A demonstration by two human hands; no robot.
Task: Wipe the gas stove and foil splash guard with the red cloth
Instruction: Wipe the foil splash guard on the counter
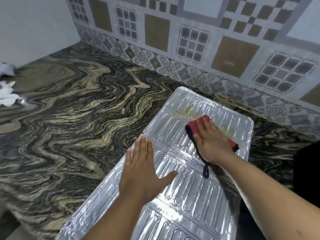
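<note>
while the left hand (pixel 140 172) lies flat, fingers straight, on the foil splash guard (pixel 190 196), the right hand (pixel 210 142) presses the red cloth (pixel 195 126) flat-fingered onto it.

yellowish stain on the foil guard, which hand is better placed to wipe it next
Right hand: it already presses the red cloth flat beside the stain. The left hand lies flat on the foil guard, steadying it.

Your two forearms enter frame from 5 and 6 o'clock, both bare to frame edge: no sleeve, no cuff showing. Your left hand (pixel 138 172): no glove, no ring, no watch or band at wrist. Your right hand (pixel 210 142): likewise bare, no jewellery visible. Nails short, unpainted where they show. Rest of your body out of view.
</note>
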